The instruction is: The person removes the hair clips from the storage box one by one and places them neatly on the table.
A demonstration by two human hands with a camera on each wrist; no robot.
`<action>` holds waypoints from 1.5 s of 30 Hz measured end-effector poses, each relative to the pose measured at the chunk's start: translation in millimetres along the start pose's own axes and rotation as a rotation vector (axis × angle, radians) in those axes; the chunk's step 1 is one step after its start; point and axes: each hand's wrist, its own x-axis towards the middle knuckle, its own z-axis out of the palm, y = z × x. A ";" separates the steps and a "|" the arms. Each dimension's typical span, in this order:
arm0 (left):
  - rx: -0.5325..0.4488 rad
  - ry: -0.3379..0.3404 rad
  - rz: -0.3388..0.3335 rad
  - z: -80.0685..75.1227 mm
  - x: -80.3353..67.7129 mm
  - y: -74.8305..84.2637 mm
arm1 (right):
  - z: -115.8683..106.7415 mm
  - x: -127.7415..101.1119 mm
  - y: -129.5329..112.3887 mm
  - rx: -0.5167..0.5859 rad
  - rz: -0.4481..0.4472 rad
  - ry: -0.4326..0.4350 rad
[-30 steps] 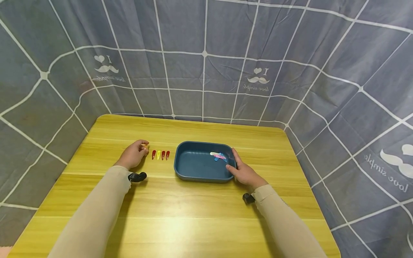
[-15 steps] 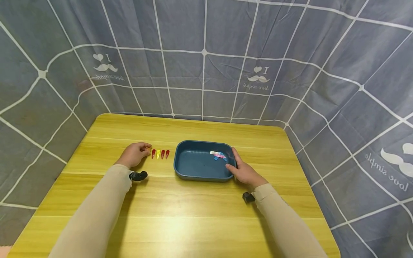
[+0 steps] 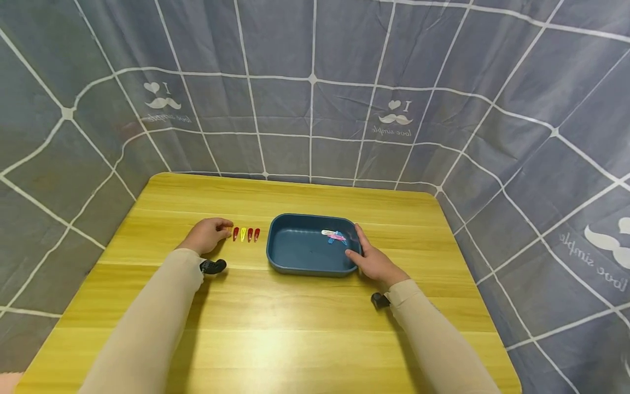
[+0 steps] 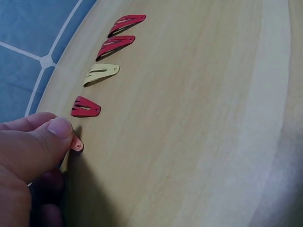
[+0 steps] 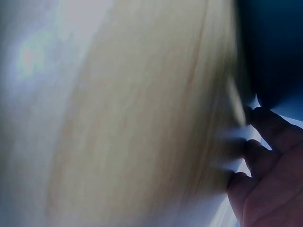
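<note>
Clips (image 3: 250, 235) are lying in a row on the table (image 3: 275, 328), left of the bin (image 3: 300, 254). Going out from the bin, I am seeing two red ones, a yellow clip (image 4: 102, 72) and one more red. They are lying side by side with gaps between, maybe so each is easy to see and pick up, and their thin ends are pointing at me. My left hand (image 3: 205, 235) is pinching an orange clip (image 4: 77, 144) by its wide end at the row's far left, likely because something so small is needing just fingertips. I cannot tell whether it is touching the table. My right hand (image 3: 376, 266) is gripping the bin's right side, thumb over the rim and fingers outside, I think to stop it sliding. Inside, near that hand, a pile (image 3: 337, 237) of white, pink and blue clips is lying loosely, not in a row.
</note>
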 end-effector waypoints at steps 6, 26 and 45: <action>0.007 -0.010 0.002 1.4 2.8 -2.1 | -1.8 0.1 -0.3 0.002 -0.008 -0.006; -0.004 0.006 0.003 2.7 1.1 -3.6 | -0.1 1.7 1.9 -0.005 0.017 0.000; -0.119 0.108 0.008 -7.2 -1.7 7.1 | 0.3 2.7 1.4 0.006 0.025 0.001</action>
